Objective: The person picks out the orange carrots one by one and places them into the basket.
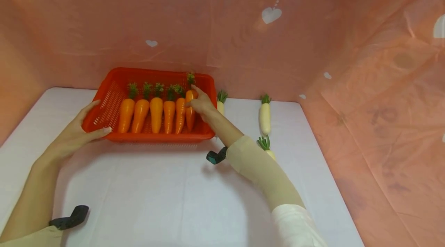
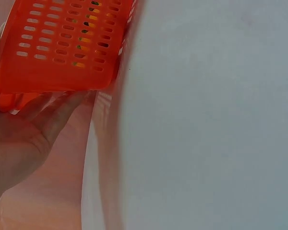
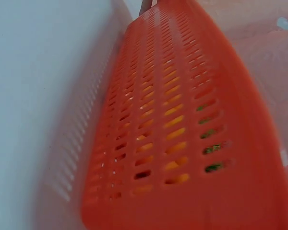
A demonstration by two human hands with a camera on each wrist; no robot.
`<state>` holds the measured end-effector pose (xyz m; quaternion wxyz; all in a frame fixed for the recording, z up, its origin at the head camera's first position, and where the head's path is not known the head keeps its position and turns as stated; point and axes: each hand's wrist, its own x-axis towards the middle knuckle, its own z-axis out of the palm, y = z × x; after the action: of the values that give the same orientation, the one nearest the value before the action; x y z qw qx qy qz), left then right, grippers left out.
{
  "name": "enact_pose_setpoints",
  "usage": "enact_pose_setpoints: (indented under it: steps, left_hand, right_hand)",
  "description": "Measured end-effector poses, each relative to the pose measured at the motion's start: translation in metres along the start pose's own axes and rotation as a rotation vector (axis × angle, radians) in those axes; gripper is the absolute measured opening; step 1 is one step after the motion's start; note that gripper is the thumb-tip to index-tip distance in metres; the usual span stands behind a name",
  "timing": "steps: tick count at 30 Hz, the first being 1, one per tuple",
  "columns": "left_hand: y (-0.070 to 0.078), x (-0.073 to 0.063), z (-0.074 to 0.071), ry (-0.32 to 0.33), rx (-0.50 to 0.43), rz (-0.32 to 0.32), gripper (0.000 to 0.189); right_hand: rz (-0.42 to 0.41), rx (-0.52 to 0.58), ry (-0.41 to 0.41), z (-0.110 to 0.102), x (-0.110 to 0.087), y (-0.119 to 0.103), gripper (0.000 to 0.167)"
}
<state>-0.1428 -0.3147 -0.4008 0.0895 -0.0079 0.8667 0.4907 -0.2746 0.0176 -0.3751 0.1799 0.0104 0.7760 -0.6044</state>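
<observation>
A red plastic basket with slotted sides holds a row of orange carrots with green tops. My left hand grips its left end, thumb on the front rim and fingers along the side. In the left wrist view, the fingers of that hand lie under the basket's edge. Inside the basket's right end, my right hand pinches the rightmost carrot, which sits slightly higher than the others. The right wrist view is mostly filled by the basket's slotted wall.
A white radish with green leaves lies to the right on the white table. Another radish is partly behind my right sleeve. A third radish lies by the basket's right end. Pink sheeting with hearts surrounds the table.
</observation>
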Motion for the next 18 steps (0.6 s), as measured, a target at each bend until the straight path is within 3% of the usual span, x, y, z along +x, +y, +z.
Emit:
enact_pose_setpoints:
  steps: [3, 7, 13, 18]
  left_hand:
    - [-0.001, -0.003, 0.002, 0.037, 0.008, 0.010, 0.096]
    - [-0.002, -0.005, 0.004, 0.081, 0.041, 0.042, 0.096]
    - [0.001, -0.006, 0.005, 0.057, 0.214, 0.012, 0.108]
    - [-0.014, -0.017, 0.000, 0.070, 0.335, 0.027, 0.116]
  right_hand:
    - [-0.035, 0.021, -0.021, -0.005, -0.005, -0.004, 0.079]
    - [-0.133, -0.031, -0.063, -0.021, -0.012, -0.007, 0.073]
    - [-0.317, -0.278, -0.022, -0.067, -0.033, -0.005, 0.060]
    - [-0.441, -0.444, 0.014, -0.105, -0.051, 0.010, 0.057]
